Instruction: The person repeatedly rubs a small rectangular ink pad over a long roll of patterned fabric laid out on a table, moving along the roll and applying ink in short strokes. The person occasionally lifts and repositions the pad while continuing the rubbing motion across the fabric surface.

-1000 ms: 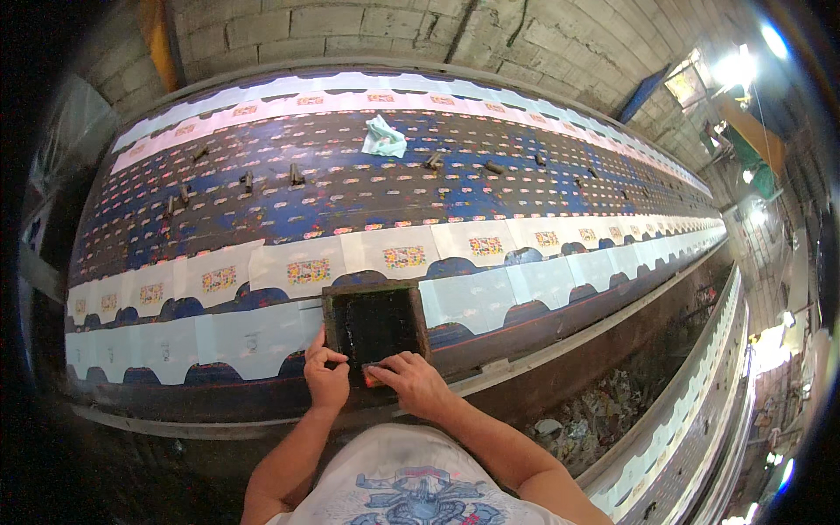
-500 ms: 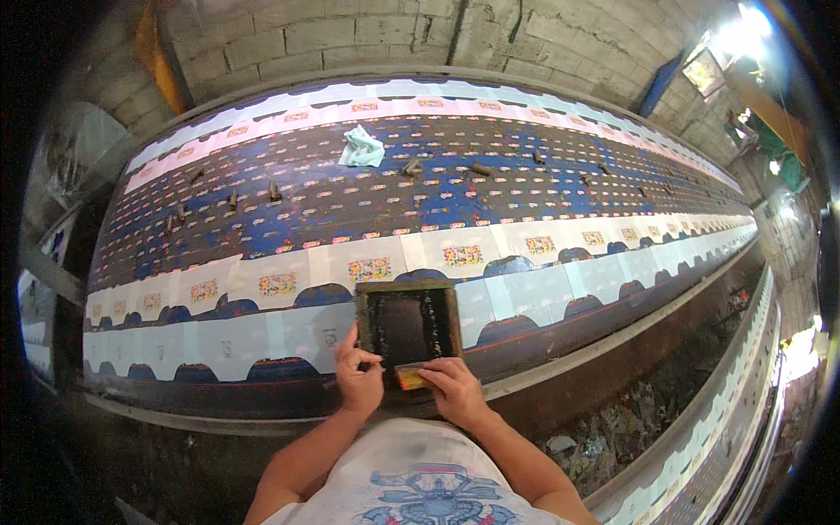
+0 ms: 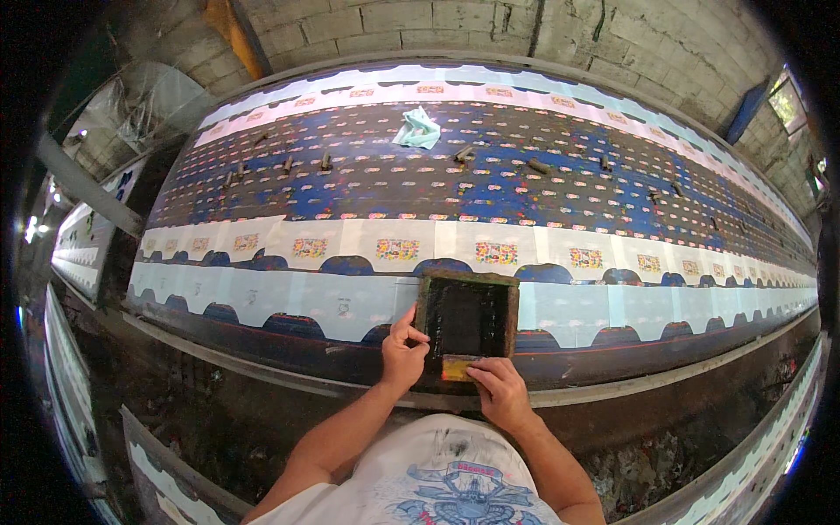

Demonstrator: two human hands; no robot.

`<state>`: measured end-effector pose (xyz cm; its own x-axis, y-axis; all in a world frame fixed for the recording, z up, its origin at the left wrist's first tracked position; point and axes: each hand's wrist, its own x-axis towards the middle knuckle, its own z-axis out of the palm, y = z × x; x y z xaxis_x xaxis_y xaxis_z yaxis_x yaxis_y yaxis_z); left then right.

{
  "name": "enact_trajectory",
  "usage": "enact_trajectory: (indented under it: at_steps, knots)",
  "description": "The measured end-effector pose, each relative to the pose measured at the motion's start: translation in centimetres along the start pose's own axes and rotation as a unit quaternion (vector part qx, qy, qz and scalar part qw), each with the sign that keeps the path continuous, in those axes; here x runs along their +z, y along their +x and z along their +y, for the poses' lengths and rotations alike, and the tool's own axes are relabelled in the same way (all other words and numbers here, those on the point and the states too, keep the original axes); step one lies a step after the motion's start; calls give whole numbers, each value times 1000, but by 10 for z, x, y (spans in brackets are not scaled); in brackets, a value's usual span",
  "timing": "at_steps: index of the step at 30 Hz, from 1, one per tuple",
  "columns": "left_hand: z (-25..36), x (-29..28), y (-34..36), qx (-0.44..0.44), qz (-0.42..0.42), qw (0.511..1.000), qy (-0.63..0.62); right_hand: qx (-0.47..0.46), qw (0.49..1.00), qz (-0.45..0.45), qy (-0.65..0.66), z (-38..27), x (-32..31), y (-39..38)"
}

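A screen-printing frame (image 3: pixel 514 317) with dark wooden sides lies over the near pale blue strip, in front of my body. Dark ink (image 3: pixel 461 317) covers its mesh. My left hand (image 3: pixel 404 353) is closed at its left side, the index finger stretched along the wood and the other fingers curled. Between the fingertips of my right hand (image 3: pixel 499 385) is a small yellow and orange squeegee (image 3: pixel 456 368), held flat across the near end of the frame. The mesh under the squeegee is hidden.
The long printing table (image 3: pixel 350 197) carries rows of cut pieces, some with colourful prints (image 3: pixel 309 248). A crumpled pale green cloth (image 3: pixel 417 129) and several short dark weights (image 3: pixel 537 166) lie farther back. A ledge (image 3: pixel 604 391) runs along the near side; a block wall (image 3: pixel 472 31) stands behind.
The whole view has shifted, so table and frame sit farther right in the picture. More pale blue strip shows left of the frame. The squeegee has levelled from a tilt.
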<state>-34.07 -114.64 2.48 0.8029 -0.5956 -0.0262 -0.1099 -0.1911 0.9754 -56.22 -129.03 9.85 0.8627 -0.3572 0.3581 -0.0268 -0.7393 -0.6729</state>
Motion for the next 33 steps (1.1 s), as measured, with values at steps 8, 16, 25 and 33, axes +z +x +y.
enact_trajectory:
  at_steps: [8, 16, 25, 33]
  knots:
    - [-9, 14, 1, 42, 20, 999, -13, -19, 994, -85, -64, -18, -15, 23]
    - [-8, 14, 1, 29, 21, 999, -17, -42, 969, -200, -138, -13, -11, 40]
    - [13, 13, 0, 64, 20, 997, 31, -8, 961, -253, -112, 37, -29, 135]
    - [49, -14, 8, 154, -57, 926, 341, -16, 979, -137, -149, 47, -1, 134]
